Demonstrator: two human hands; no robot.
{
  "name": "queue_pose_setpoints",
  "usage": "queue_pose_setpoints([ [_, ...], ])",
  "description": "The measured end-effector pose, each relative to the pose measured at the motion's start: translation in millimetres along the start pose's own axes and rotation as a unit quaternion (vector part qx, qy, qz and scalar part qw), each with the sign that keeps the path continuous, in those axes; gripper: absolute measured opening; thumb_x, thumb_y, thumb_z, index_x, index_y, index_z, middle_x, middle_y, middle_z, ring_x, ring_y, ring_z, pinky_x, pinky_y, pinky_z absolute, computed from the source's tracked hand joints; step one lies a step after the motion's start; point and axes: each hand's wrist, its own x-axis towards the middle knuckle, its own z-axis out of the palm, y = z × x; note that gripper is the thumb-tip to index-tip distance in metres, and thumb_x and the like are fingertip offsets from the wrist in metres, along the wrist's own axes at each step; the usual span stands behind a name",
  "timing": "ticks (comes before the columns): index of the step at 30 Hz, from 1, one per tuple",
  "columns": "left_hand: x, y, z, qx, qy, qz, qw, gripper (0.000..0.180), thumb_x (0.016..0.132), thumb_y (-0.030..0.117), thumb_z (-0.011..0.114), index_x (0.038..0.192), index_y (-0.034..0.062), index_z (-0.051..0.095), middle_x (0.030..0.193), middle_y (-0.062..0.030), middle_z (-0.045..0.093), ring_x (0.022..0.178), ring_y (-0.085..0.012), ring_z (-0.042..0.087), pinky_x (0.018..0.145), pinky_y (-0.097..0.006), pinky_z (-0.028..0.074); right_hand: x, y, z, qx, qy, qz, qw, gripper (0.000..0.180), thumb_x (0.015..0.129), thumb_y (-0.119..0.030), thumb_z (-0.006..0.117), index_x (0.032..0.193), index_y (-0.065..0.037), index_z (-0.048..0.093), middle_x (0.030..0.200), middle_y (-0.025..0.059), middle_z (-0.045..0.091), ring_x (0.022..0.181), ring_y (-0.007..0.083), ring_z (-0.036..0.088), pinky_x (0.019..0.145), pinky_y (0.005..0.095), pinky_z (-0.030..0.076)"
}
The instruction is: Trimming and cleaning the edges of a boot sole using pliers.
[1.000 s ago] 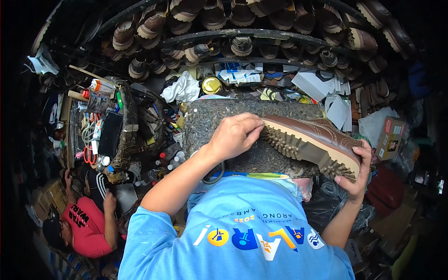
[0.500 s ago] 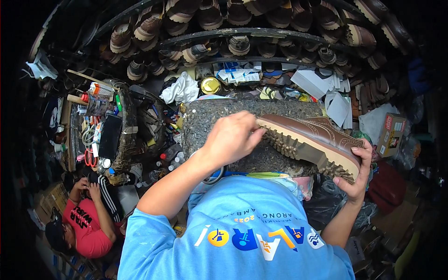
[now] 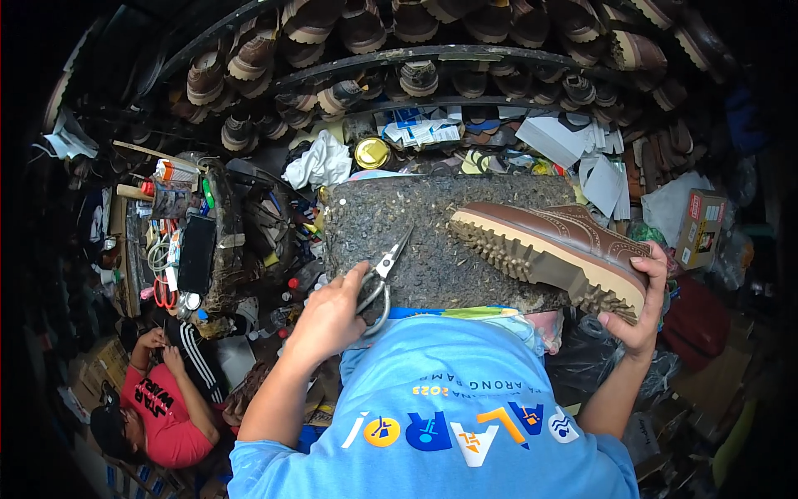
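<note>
My right hand [image 3: 640,303] grips a brown leather shoe [image 3: 544,229] by its heel end. The shoe tilts so that its dark lugged sole and tan edge strip face me, with the toe pointing left over the workbench [image 3: 374,200]. My left hand [image 3: 328,316] is closed round the handles of a pair of metal scissors [image 3: 386,264]. The scissor blades point away and to the right, low over the bench's worn dark top. A gap separates the blade tips from the shoe's toe.
Shelves of brown shoes [image 3: 416,79] run across the back. A yellow-lidded tin [image 3: 371,152], a white cloth [image 3: 320,162] and papers [image 3: 553,141] lie beyond the bench. A tool-filled side stand [image 3: 224,283] is at left. A person in red [image 3: 170,407] sits lower left.
My left hand has moved from the shoe's toe back toward me and left, and now holds the scissors. My right hand keeps the shoe in nearly the same place.
</note>
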Motion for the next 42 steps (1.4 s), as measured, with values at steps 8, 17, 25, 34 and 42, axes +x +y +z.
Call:
queue_pose_setpoints([
  [8, 5.5, 22.8, 3.5, -0.246, 0.053, 0.097, 0.963, 0.078, 0.071, -0.004, 0.067, 0.148, 0.0052, 0.061, 0.100, -0.0103, 0.074, 0.083, -0.0179, 0.068, 0.080, -0.026, 0.052, -5.8, 3.6, 4.9, 0.033, 0.012, 0.031, 0.999, 0.085, 0.060, -0.040, 0.089, 0.131, -0.011, 0.053, 0.144, 0.0196, 0.040, 0.141, 0.0347, 0.039, 0.117, 0.0477, 0.032],
  [17, 15.8, 26.4, 13.9, -0.230, 0.038, 0.136, 0.963, 0.078, 0.070, 0.003, 0.070, 0.148, 0.0068, 0.060, 0.136, -0.0187, 0.070, 0.120, -0.0305, 0.071, 0.104, -0.037, 0.056, -4.2, 3.0, 3.9, 0.025, 0.005, 0.020, 0.999, 0.086, 0.060, -0.041, 0.089, 0.131, -0.011, 0.052, 0.143, 0.0193, 0.039, 0.140, 0.0348, 0.039, 0.117, 0.0480, 0.032],
  [25, 15.9, 29.3, 5.2, -0.205, 0.016, 0.110, 0.972, 0.079, 0.072, 0.003, 0.070, 0.150, 0.0129, 0.059, 0.137, -0.0168, 0.069, 0.115, -0.0316, 0.073, 0.097, -0.037, 0.059, -1.2, -0.5, 2.0, -0.001, -0.003, 0.002, 1.000, 0.086, 0.060, -0.041, 0.090, 0.132, -0.013, 0.053, 0.146, 0.0190, 0.036, 0.138, 0.0346, 0.041, 0.116, 0.0477, 0.034],
  [34, 11.5, 26.0, -2.5, -0.216, 0.029, 0.097, 0.971, 0.077, 0.071, -0.003, 0.067, 0.146, 0.0093, 0.063, 0.125, -0.0220, 0.074, 0.105, -0.0291, 0.077, 0.093, -0.035, 0.058, -1.7, 5.9, -0.7, -0.002, -0.011, -0.013, 1.000, 0.087, 0.059, -0.039, 0.090, 0.133, -0.013, 0.052, 0.146, 0.0196, 0.036, 0.139, 0.0352, 0.040, 0.116, 0.0482, 0.035],
  [42, 1.3, 8.5, 11.0, -0.182, 0.086, 0.053, 0.978, 0.067, 0.075, 0.001, 0.071, 0.141, 0.0100, 0.067, 0.125, -0.0188, 0.075, 0.101, -0.0283, 0.076, 0.087, -0.033, 0.059, -4.0, 34.2, -13.8, 0.044, -0.068, 0.062, 0.995, 0.076, 0.059, -0.040, 0.090, 0.119, -0.010, 0.056, 0.145, 0.0202, 0.038, 0.142, 0.0369, 0.038, 0.117, 0.0489, 0.032],
])
